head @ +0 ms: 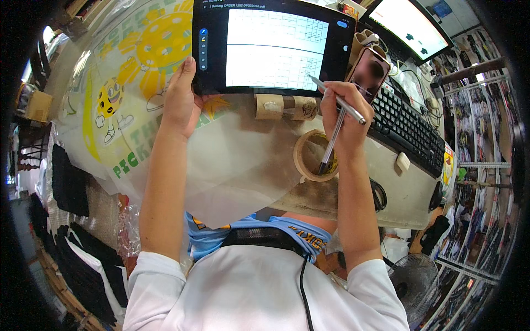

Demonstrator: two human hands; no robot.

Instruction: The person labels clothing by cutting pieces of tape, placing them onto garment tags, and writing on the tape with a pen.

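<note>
A black tablet (pixel 275 49) showing a ruled table stands tilted at the far side of the desk. My left hand (pixel 182 99) grips its lower left edge, thumb at the side. In my right hand (pixel 348 107) is a grey stylus (pixel 339 99), its tip at the lower right of the screen. A clear pen (pixel 331 142) with a dark end also lies against that hand, crossing a roll of tape (pixel 299 159). Cardboard cores (pixel 269 106) sit under the tablet's lower edge. Printed translucent film (pixel 124 91) covers the desk on the left.
A smartphone (pixel 368 70) leans right of the tablet, near a black keyboard (pixel 408 120), a monitor (pixel 410 25) and a white eraser-like block (pixel 402 161). A black mouse (pixel 436 196) is by the desk's right edge. Folded dark garments (pixel 83 273) lie lower left; a fan (pixel 414 281) stands lower right.
</note>
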